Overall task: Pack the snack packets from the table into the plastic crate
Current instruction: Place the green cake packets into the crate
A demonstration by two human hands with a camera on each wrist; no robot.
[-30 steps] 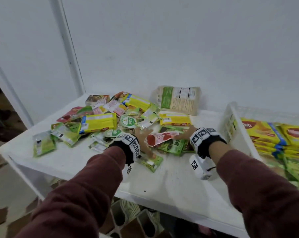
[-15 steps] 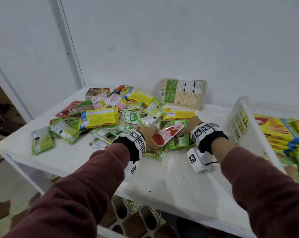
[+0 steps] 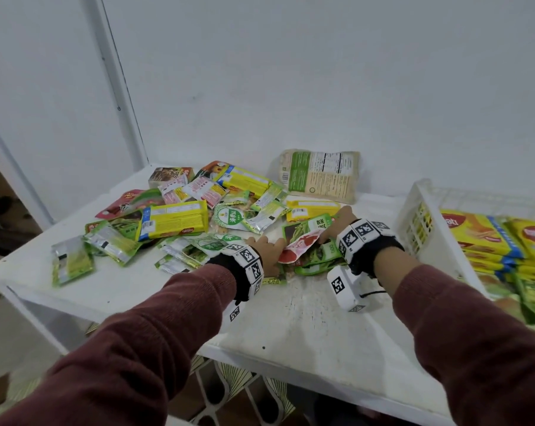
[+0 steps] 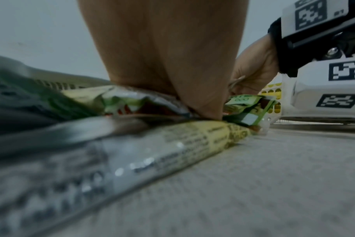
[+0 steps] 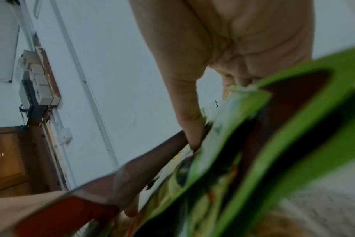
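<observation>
A white table (image 3: pixel 306 327) is seen from above, with a loose heap of snack packets (image 3: pixel 198 216) spread over its far half, mostly green, yellow and red. Near the middle of the table, at the near edge of the heap, a small bundle of green packets (image 3: pixel 314 256) topped by a red and white packet (image 3: pixel 297 245) is gathered between two hands. The left hand (image 3: pixel 267 252) is laid against the left side of the bundle; in the left wrist view its fingers (image 4: pixel 201 89) are held together and pressed down onto crumpled packets, with a long silver and yellow packet (image 4: pixel 172 144) lying flat on the table just beneath them. The right hand (image 3: pixel 337 224) is placed on the right side of the bundle; in the right wrist view its thumb (image 5: pixel 191 121) and fingers are closed on green packets, which are tilted up off the table. A white plastic crate (image 3: pixel 420 229) stands at the right end of the table, just beside the right wrist, and yellow packets (image 3: pixel 481 238) are stacked inside it. A large beige bag with a green label (image 3: pixel 320 176) is propped against the white wall (image 3: pixel 321 72) at the far edge. Dark red sleeves (image 3: pixel 143 339) cover both forearms, and black wrist bands with black and white square markers (image 3: pixel 360 233) are worn on both wrists.
</observation>
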